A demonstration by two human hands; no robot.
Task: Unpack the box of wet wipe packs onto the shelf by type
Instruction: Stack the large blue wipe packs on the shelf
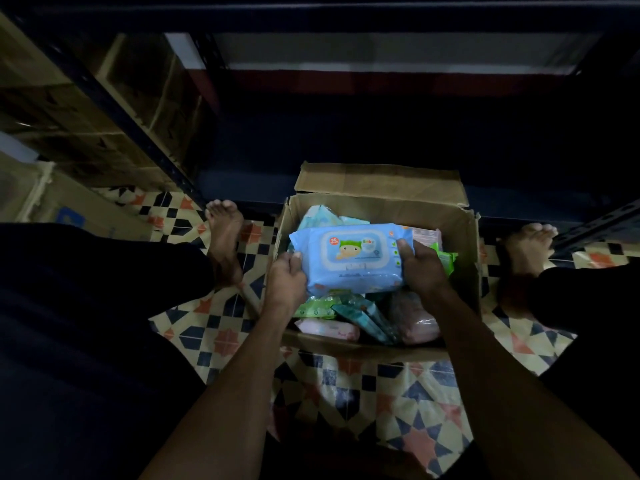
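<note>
An open cardboard box [464,258] stands on the patterned floor between my bare feet. Over it I hold a large light-blue pack of baby wet wipes [356,259], label up. My left hand [285,280] grips its left end and my right hand [420,263] grips its right end. Below it in the box lie several more packs: pink ones [329,329] [417,322], teal ones [369,318], a green one [445,259] and a pale blue one [320,216]. The dark metal shelf [381,140] stands just behind the box.
My feet [223,237] [526,244] rest either side of the box on the tiled floor [398,400]. At the left a black slotted upright [114,109] fronts stacked cardboard cartons [69,140]. The shelf's lowest level is very dark.
</note>
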